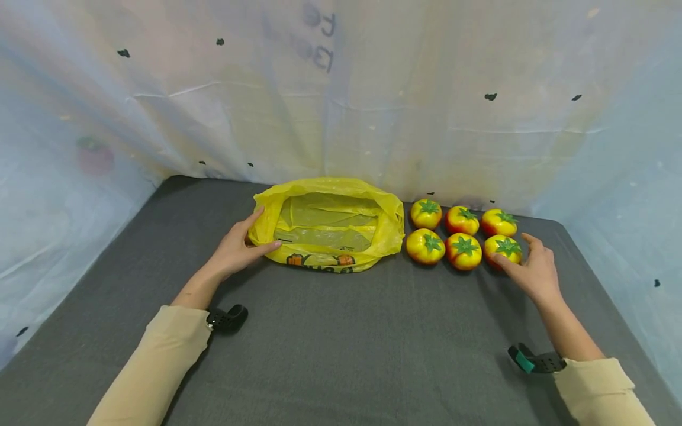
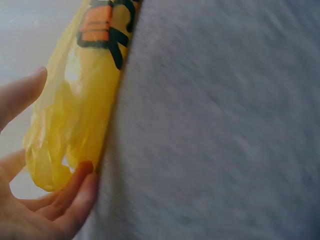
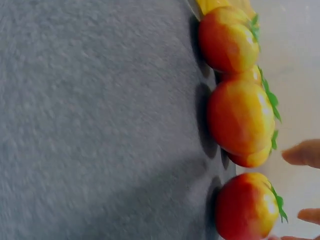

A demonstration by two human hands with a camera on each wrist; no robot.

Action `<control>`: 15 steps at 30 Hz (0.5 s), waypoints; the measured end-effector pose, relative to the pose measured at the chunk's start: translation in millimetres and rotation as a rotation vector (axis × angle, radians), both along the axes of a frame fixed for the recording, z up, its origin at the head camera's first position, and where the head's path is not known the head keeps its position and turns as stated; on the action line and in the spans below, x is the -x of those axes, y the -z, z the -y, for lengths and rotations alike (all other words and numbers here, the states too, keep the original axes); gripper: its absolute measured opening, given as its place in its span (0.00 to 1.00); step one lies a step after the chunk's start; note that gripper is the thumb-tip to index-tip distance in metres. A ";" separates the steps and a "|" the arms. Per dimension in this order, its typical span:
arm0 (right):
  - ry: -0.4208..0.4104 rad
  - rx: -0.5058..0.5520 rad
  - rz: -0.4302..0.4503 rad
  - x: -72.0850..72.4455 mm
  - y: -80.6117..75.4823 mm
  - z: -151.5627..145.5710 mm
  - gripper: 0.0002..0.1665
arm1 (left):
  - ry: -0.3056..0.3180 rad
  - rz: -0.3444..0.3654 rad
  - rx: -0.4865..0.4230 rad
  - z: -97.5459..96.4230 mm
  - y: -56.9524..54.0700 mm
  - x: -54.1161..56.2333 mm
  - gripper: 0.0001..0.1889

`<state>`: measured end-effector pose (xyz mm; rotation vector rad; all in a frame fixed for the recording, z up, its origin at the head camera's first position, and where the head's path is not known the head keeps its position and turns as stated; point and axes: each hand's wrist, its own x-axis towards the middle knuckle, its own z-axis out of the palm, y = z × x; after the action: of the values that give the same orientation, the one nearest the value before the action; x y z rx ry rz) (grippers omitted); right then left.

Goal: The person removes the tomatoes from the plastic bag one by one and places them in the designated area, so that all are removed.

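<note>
A yellow plastic bag (image 1: 391, 219) lies with its mouth spread wide, printed with dark letters and orange shapes. My left hand (image 1: 240, 248) holds its left end, thumb over the front rim; in the left wrist view the fingers (image 2: 75, 200) curl round the bag's end. To the right of the bag, yellow-red tomatoes with green leafy tops stand in two rows of 3. Over the front right tomato (image 1: 503, 248), my right hand (image 1: 535, 272) has its thumb and fingers spread on either side. In the right wrist view, a fingertip (image 3: 302, 153) shows apart from the tomatoes.
A dark grey table (image 1: 341, 337) bears everything. Pale plastic sheeting (image 1: 373, 106) hangs behind it and at both sides. The front left tomato (image 1: 425, 247) is close to the bag's right end. Black straps sit at both wrists.
</note>
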<state>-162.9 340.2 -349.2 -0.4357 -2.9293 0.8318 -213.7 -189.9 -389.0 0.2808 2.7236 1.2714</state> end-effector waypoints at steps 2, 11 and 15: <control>0.033 0.022 -0.028 0.5 0.4 3.4 0.51 | -0.010 -0.007 0.048 -3.5 -5.4 -0.4 0.49; 0.051 0.062 -0.078 3.1 -4.1 20.0 0.45 | -0.067 -0.057 0.121 -19.2 -17.6 -5.6 0.51; 0.048 0.055 -0.080 0.8 -8.6 24.4 0.44 | -0.071 -0.076 0.128 -19.7 -22.7 -9.8 0.50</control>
<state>-163.7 315.8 -340.6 -0.4626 -2.8177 0.9032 -203.8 -170.2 -366.3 0.2263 2.8886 1.1182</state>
